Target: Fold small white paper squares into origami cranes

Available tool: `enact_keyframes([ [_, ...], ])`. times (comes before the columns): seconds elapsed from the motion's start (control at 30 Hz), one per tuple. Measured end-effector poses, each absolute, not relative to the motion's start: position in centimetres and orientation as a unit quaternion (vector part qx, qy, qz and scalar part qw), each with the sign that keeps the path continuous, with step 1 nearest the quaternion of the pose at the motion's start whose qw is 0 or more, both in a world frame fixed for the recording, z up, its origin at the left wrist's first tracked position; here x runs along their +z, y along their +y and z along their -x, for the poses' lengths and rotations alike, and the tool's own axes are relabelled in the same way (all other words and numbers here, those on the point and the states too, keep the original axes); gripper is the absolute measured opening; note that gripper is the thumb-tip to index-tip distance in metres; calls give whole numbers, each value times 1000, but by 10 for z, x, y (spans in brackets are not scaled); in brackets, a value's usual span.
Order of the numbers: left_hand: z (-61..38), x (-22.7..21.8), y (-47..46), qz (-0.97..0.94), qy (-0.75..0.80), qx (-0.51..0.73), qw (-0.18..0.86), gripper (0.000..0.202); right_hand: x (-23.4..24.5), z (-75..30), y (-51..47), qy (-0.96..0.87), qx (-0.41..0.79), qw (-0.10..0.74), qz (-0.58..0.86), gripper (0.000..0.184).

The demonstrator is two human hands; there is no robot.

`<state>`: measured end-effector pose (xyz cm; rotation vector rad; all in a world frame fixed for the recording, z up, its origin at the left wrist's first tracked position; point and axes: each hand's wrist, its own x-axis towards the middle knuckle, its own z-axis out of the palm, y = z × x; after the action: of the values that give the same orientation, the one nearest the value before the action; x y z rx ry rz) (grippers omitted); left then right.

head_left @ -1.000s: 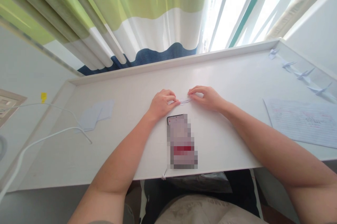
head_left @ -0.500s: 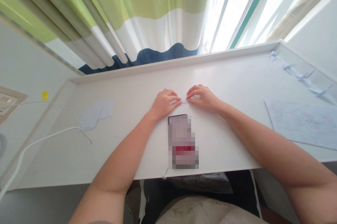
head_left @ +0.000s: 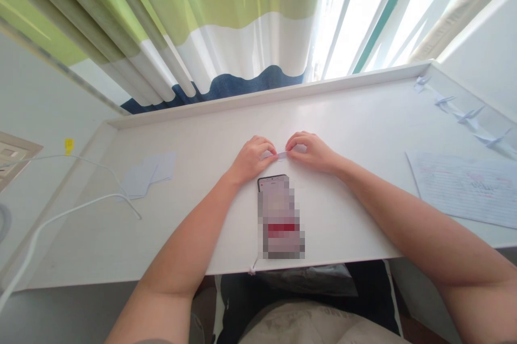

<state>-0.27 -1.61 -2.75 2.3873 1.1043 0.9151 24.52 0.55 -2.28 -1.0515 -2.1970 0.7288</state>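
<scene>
A small piece of folded white paper (head_left: 281, 155) is held low over the white desk, between both hands. My left hand (head_left: 254, 157) pinches its left end with thumb and fingers. At the opposite end, my right hand (head_left: 310, 150) pinches it the same way, knuckles arched. The fingertips hide both ends of the paper, so its exact shape is unclear. Just in front of the hands a phone (head_left: 278, 215) lies flat, its screen lit and blurred out.
Several folded paper figures (head_left: 467, 115) stand in a row along the desk's right side, above lined written sheets (head_left: 464, 188). Blank paper pieces (head_left: 149, 174) lie at left beside a white cable (head_left: 76, 212). A raised rim (head_left: 274, 92) borders the desk's back edge, below the curtain.
The folded paper between my fingertips now shows as a narrower, straighter strip. Both hands have shifted only very slightly and keep their pinch.
</scene>
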Motion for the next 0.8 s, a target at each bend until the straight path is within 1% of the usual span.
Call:
enact_keyframes([
  [0.2,3,-28,-15,-841,395,317,190,6,-21,-241,5,-829,251,279,415,15],
  [0.47,2,-26,-17,-826,419,311,213,7,-15,-242,3,-821,289,264,415,26],
  [0.63,2,-26,-16,-818,421,319,226,9,-19,-242,5,-827,273,267,413,20],
  [0.8,1,-25,-16,-810,424,319,249,14,-24,-245,8,-827,292,303,373,19],
])
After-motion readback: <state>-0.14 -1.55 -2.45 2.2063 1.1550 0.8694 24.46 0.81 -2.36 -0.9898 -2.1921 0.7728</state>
